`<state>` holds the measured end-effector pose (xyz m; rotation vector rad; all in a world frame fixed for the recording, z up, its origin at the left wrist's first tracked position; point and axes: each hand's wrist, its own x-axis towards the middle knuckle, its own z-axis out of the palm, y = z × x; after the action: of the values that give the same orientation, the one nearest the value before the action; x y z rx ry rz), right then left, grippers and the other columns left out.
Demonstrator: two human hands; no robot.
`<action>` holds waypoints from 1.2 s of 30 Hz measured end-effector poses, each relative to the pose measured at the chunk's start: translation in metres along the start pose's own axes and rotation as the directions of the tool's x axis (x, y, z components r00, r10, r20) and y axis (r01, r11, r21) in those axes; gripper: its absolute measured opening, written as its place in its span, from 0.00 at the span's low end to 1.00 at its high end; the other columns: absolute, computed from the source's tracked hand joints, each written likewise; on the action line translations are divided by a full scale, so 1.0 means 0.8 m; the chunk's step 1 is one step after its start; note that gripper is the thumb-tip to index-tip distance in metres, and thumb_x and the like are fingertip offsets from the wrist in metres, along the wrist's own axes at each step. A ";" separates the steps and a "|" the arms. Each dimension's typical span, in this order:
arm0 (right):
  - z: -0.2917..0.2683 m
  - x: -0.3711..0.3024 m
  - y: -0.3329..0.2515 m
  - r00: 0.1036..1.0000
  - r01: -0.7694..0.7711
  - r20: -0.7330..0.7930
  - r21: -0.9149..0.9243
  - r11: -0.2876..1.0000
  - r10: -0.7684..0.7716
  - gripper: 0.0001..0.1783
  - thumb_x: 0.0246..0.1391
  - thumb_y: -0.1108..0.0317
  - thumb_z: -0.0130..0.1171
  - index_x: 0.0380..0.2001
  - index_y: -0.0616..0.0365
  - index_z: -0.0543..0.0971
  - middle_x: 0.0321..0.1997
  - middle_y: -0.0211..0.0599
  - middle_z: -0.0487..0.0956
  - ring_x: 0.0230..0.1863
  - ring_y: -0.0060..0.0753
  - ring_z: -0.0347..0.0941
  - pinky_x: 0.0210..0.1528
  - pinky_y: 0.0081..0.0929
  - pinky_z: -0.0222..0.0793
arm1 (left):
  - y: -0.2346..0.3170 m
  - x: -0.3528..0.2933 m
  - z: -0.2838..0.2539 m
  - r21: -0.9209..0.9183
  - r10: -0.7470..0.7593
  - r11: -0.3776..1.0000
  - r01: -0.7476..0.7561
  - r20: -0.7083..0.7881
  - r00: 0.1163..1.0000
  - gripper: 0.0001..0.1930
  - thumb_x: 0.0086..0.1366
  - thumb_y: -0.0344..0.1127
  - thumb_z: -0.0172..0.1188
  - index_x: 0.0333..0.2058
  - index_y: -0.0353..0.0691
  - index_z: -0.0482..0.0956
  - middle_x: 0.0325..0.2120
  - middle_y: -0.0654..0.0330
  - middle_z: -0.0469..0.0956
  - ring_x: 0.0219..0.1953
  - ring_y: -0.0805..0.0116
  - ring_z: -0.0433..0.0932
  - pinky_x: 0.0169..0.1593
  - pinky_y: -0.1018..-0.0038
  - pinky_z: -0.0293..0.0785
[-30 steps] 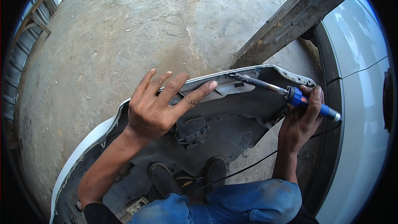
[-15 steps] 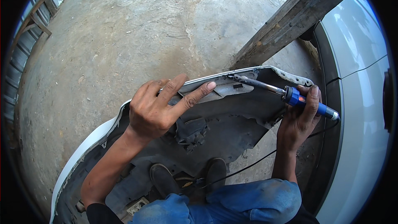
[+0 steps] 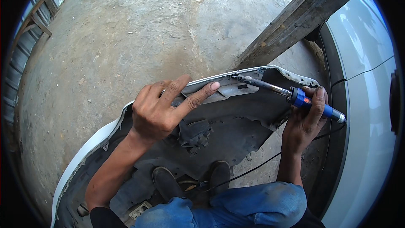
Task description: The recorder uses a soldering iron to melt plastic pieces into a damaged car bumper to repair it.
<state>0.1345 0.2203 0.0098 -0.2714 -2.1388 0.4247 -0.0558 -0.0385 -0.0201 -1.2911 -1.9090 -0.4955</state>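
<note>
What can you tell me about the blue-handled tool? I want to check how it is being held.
The soldering iron has a blue handle with a small red light, a metal shaft and a dark tip. It lies nearly level, tip resting on the inside top edge of the car bumper. The right hand grips the handle; a black cord trails from its rear end.

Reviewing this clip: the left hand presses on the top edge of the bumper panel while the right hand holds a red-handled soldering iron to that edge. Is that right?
Not quite: the handle is blue, not red. In the head view the right hand holds a blue-handled soldering iron, its tip at the top edge of the bumper panel, while the left hand presses on that edge.
</note>
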 end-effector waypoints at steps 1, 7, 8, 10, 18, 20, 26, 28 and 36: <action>0.001 0.001 0.001 1.000 -0.001 0.002 0.001 1.000 0.001 0.38 0.67 0.86 0.52 0.75 0.40 0.67 0.58 0.36 0.76 0.61 0.35 0.76 0.58 0.32 0.73 | 0.000 0.000 0.001 0.000 -0.001 1.000 0.001 0.002 1.000 0.25 0.61 0.38 0.68 0.57 0.70 0.87 0.37 0.64 0.82 0.31 0.69 0.82 0.32 0.71 0.79; 0.000 0.002 0.003 0.994 -0.112 0.007 0.171 0.979 0.112 0.39 0.65 0.87 0.53 0.74 0.41 0.68 0.57 0.36 0.76 0.60 0.36 0.78 0.60 0.34 0.73 | 0.000 0.000 0.001 -0.001 -0.006 1.000 0.006 0.002 1.000 0.25 0.61 0.38 0.68 0.57 0.70 0.86 0.37 0.64 0.83 0.29 0.69 0.81 0.31 0.72 0.77; 0.002 0.004 0.001 0.999 -0.035 -0.008 0.060 0.998 0.035 0.39 0.64 0.88 0.53 0.74 0.41 0.68 0.57 0.36 0.76 0.59 0.36 0.78 0.60 0.34 0.73 | 0.000 0.000 0.002 0.004 -0.007 1.000 0.007 0.005 1.000 0.25 0.61 0.37 0.68 0.57 0.71 0.86 0.37 0.64 0.83 0.29 0.69 0.81 0.31 0.71 0.77; 0.002 0.005 -0.001 0.999 0.041 -0.014 -0.051 0.998 -0.042 0.39 0.64 0.88 0.53 0.74 0.41 0.68 0.56 0.37 0.76 0.59 0.36 0.78 0.60 0.34 0.73 | 0.000 -0.001 0.001 0.009 -0.009 1.000 0.009 0.009 1.000 0.25 0.61 0.37 0.68 0.57 0.71 0.86 0.37 0.64 0.83 0.29 0.70 0.81 0.31 0.71 0.77; 0.004 0.006 -0.003 0.998 0.066 -0.016 -0.084 0.994 -0.068 0.40 0.64 0.88 0.53 0.74 0.41 0.68 0.56 0.37 0.76 0.59 0.36 0.78 0.60 0.34 0.73 | 0.001 -0.002 0.000 0.031 -0.007 1.000 0.006 0.020 1.000 0.25 0.62 0.38 0.68 0.57 0.71 0.86 0.37 0.65 0.83 0.28 0.71 0.79 0.30 0.72 0.76; 0.002 0.005 0.000 0.999 0.041 -0.015 -0.038 0.998 -0.041 0.39 0.64 0.88 0.53 0.74 0.41 0.68 0.56 0.37 0.76 0.59 0.36 0.78 0.60 0.34 0.73 | 0.000 -0.003 0.002 0.026 -0.005 1.000 0.005 0.015 1.000 0.25 0.62 0.38 0.68 0.57 0.71 0.86 0.37 0.65 0.83 0.27 0.71 0.79 0.30 0.72 0.76; 0.001 0.004 0.002 0.999 0.022 -0.025 0.011 1.000 -0.022 0.37 0.66 0.86 0.52 0.73 0.42 0.69 0.56 0.36 0.76 0.58 0.35 0.78 0.58 0.33 0.73 | 0.001 -0.001 0.001 0.021 -0.005 1.000 0.004 0.015 1.000 0.24 0.62 0.38 0.68 0.57 0.71 0.86 0.37 0.65 0.83 0.27 0.71 0.78 0.29 0.72 0.76; 0.001 0.005 0.002 1.000 0.004 -0.024 0.037 0.999 -0.003 0.37 0.66 0.86 0.52 0.73 0.41 0.70 0.56 0.36 0.76 0.58 0.35 0.79 0.57 0.33 0.73 | 0.001 -0.001 0.000 0.024 -0.004 1.000 0.003 0.019 1.000 0.24 0.62 0.39 0.68 0.57 0.71 0.86 0.37 0.65 0.83 0.26 0.72 0.78 0.29 0.73 0.76; 0.002 0.004 0.001 1.000 -0.008 -0.029 0.044 0.999 0.009 0.36 0.67 0.85 0.52 0.73 0.39 0.70 0.55 0.35 0.76 0.56 0.33 0.79 0.50 0.27 0.74 | 0.004 -0.001 0.000 0.018 -0.019 1.000 0.019 0.028 0.999 0.24 0.62 0.39 0.68 0.58 0.72 0.86 0.37 0.64 0.83 0.25 0.72 0.76 0.29 0.73 0.75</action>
<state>0.1312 0.2219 0.0115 -0.2604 -2.0978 0.4693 -0.0529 -0.0379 -0.0206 -1.2755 -1.9463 -0.4716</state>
